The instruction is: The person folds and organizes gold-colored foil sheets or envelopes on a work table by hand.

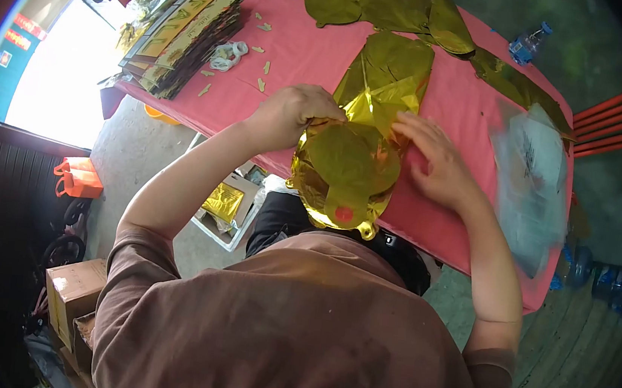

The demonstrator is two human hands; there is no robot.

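A flat gold foil balloon (pixel 351 168) lies at the table's near edge, its lower end hanging over toward my lap. A small red spot shows near its bottom. With its fingers pinched together, my left hand (pixel 296 115) grips the foil's upper left edge. On the other side, my right hand (pixel 439 162) has its fingers stretched out and apart, the fingertips at the foil's right edge. Just beyond both hands, more shiny gold foil (pixel 388 69) stretches up the pink-covered table (pixel 288 48).
More gold foil pieces (pixel 391 7) line the far edge. A stack of printed packets (pixel 183 40) and a white tape roll (pixel 227 55) sit at left, among small pale tabs. Clear plastic bags (pixel 530 183) lie at right, a bottle (pixel 530 43) behind. Below stands a white crate (pixel 229 240).
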